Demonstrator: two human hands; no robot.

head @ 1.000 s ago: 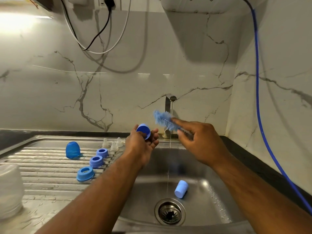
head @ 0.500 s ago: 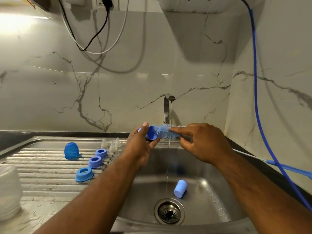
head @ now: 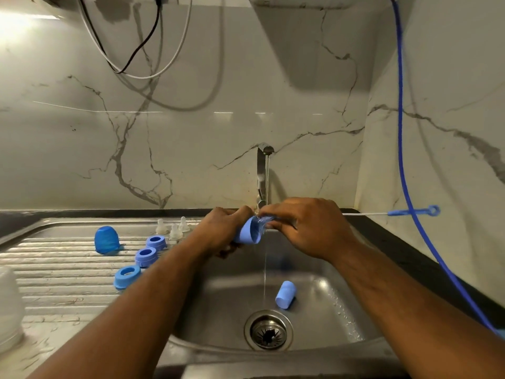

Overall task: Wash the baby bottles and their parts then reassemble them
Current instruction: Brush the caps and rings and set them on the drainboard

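Observation:
My left hand (head: 222, 231) grips a light blue bottle cap (head: 247, 233) over the sink, its open mouth turned right. My right hand (head: 306, 228) pinches a bottle brush (head: 412, 212) near its head, and the blue bristles sit inside the cap. The brush's white wire and blue handle stick out to the right. A thin stream of water falls from the tap (head: 263, 173) just past the cap. A second light blue cap (head: 285, 294) lies in the sink basin (head: 328, 310) beside the drain (head: 268, 330).
On the ribbed draining board (head: 54, 269) stand a darker blue cap (head: 106, 240), three blue collar rings (head: 146, 255) and three clear teats (head: 173, 228). A clear bottle (head: 9, 310) stands at the far left. A blue hose (head: 401, 160) hangs along the right wall.
The brush head went from raised above the cap to pushed inside it. Both hands drew together under the tap, and the brush handle swung out to the right.

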